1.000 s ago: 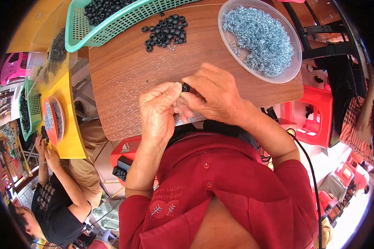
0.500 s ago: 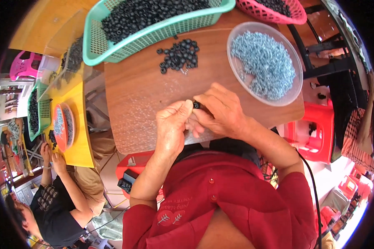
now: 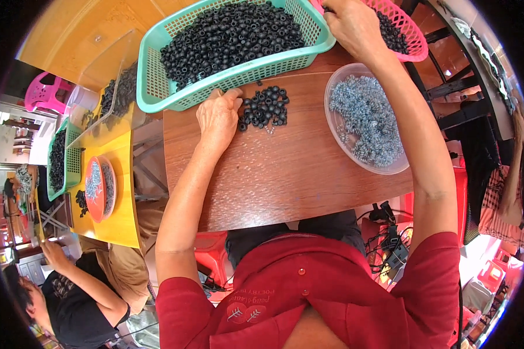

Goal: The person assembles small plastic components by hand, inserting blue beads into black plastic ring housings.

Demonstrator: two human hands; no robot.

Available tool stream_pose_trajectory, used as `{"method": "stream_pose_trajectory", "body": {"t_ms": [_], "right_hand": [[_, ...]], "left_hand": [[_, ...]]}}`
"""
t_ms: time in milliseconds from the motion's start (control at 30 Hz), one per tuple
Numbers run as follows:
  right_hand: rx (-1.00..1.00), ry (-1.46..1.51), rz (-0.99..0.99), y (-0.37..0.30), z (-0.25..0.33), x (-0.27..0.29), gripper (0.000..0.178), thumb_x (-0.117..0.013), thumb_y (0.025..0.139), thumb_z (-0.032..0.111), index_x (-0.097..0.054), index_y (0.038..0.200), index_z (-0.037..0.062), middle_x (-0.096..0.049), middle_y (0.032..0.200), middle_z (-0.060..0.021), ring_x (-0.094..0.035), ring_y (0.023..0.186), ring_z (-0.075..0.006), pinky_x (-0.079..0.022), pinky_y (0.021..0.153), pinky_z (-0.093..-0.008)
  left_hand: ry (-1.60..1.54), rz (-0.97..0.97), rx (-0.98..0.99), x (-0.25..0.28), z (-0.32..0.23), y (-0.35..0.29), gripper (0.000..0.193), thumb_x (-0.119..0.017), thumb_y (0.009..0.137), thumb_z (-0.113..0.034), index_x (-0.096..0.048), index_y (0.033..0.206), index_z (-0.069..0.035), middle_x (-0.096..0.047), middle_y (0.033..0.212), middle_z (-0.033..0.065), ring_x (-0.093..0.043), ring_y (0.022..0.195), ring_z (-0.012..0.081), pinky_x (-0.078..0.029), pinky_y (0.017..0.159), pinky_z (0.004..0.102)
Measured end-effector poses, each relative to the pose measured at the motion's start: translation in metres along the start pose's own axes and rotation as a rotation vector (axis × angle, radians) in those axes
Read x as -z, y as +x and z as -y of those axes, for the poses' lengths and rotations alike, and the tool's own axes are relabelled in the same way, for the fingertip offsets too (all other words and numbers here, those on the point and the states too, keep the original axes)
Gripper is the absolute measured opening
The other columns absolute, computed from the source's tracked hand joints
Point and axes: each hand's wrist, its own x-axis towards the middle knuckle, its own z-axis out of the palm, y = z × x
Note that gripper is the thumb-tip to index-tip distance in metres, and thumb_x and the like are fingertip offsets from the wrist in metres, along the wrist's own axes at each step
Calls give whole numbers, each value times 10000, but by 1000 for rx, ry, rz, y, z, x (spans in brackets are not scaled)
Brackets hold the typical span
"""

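Note:
My right hand (image 3: 358, 29) reaches over the rim of the pink basket (image 3: 416, 52) at the far right. Its fingers are closed, with a small black round piece (image 3: 328, 9) showing at the fingertips. My left hand (image 3: 218, 118) rests on the brown table, its curled fingers at the left edge of a loose pile of black bead-like pieces (image 3: 266, 107) with holes; whether it pinches one is hidden. Just beyond stands a green basket (image 3: 157, 103) heaped with the same black pieces. Below my right forearm, a clear round tub (image 3: 333, 125) holds many small bluish-silver pieces that look like springs.
On the left, a yellow table (image 3: 119, 215) bears a red dish (image 3: 95, 198), a second green basket (image 3: 74, 136) and a clear bin. A co-worker in a black shirt (image 3: 78, 296) sits beside it. Cables (image 3: 384, 250) and red stools lie below the brown table's right side.
My hands were together in front of me, holding a small black piece; now they are apart. The right one has gone far right to the pink basket, the left forward to the loose pile.

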Motion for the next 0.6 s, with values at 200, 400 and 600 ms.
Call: {"method": "stream_pose_trajectory", "body": {"t_ms": [200, 400, 600], "right_hand": [[-25, 16, -31, 2, 6, -7, 111, -606, 750, 91, -631, 723, -14, -620, 751, -205, -606, 761, -368, -477, 702, -460], [303, 351, -258, -48, 73, 5, 101, -669, 730, 46, -647, 828, 61, -565, 695, -80, -546, 652, -271, -450, 570, -373], [-52, 786, 80, -108, 128, 13, 79, -645, 755, 66, -650, 831, 44, -596, 716, -92, -579, 726, -295, -468, 612, -400]], "left_hand": [[-4, 13, 0, -5, 9, 3, 143, -669, 804, -131, -656, 923, -55, -648, 858, 151, -629, 791, 349, -477, 692, 430], [-123, -90, 34, 8, 21, -11, 166, -684, 787, -101, -614, 915, -22, -662, 860, 147, -644, 749, 309, -495, 668, 401], [-1590, 163, 538, 45, -8, -50, 186, -574, 912, -62, -583, 1047, 66, -650, 867, 145, -594, 634, 157, -496, 583, 265]]}}
